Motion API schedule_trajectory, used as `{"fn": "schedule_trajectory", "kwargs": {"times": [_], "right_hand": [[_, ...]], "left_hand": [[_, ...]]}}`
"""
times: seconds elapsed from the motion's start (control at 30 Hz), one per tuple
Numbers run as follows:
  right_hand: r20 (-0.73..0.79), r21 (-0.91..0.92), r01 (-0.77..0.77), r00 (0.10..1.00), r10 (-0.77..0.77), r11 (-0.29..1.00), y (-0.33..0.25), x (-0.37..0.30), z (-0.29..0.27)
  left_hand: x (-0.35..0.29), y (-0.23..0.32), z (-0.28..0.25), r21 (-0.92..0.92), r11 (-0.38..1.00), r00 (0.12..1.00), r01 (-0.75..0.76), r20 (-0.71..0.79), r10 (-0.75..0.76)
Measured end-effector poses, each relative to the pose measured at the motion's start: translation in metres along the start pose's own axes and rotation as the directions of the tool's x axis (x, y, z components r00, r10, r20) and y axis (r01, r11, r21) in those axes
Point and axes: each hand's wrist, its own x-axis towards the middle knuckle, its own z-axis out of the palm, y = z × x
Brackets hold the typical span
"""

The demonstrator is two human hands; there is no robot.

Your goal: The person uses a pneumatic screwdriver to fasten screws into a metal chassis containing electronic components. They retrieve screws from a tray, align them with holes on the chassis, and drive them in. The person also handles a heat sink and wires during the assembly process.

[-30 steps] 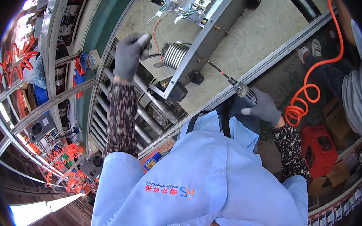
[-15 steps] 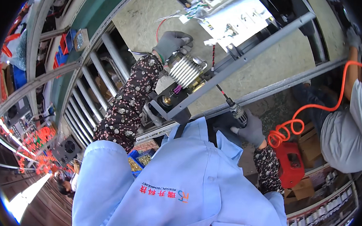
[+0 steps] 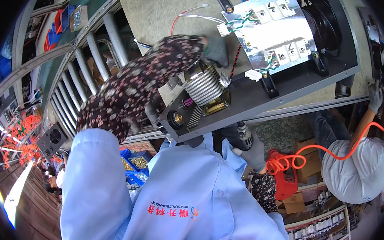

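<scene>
Left hand (image 3: 215,50) moved onto ribbed coil (image 3: 205,86); co-worker (image 3: 360,167) right.

The left hand (image 3: 216,49) is covered by a grey knitted cloth glove, and a matt floral cloth sleeve (image 3: 137,83) is worn above it. Just below its grip, a ribbed coil (image 3: 204,86) of bright, glossy metal is seen on a matt dark metal chassis (image 3: 263,98). Beyond the grip, a shiny silver metal plate (image 3: 272,32) is mounted. The right hand (image 3: 253,152), gloved in grey cloth, is closed on a dark metal-and-plastic power screwdriver (image 3: 245,135); a glossy orange plastic coiled hose (image 3: 286,161) lies beside that grip.
</scene>
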Motion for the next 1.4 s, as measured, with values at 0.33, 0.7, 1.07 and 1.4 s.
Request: {"fn": "schedule_trajectory", "kwargs": {"times": [0.33, 0.7, 1.07, 1.4], "right_hand": [[0.003, -0.019, -0.038, 0.999, 0.038, 0.999, -0.004, -0.002, -0.005], [-0.014, -0.053, -0.047, 0.999, 0.046, 0.997, -0.011, -0.003, -0.008], [-0.017, -0.024, -0.035, 0.999, 0.035, 0.999, -0.009, -0.004, -0.008], [0.004, -0.013, -0.07, 0.998, 0.07, 0.997, -0.014, -0.006, -0.011]], "left_hand": [[0.04, -0.032, 0.058, -0.163, 0.987, 0.946, -0.009, 0.32, 0.062], [0.04, -0.015, 0.023, -0.035, 0.951, 0.787, -0.306, 0.553, 0.273], [0.035, -0.012, 0.012, -0.031, 0.864, 0.739, -0.503, 0.503, 0.448], [0.049, -0.05, 0.063, 0.207, 0.858, 0.834, -0.47, 0.421, 0.356]]}}
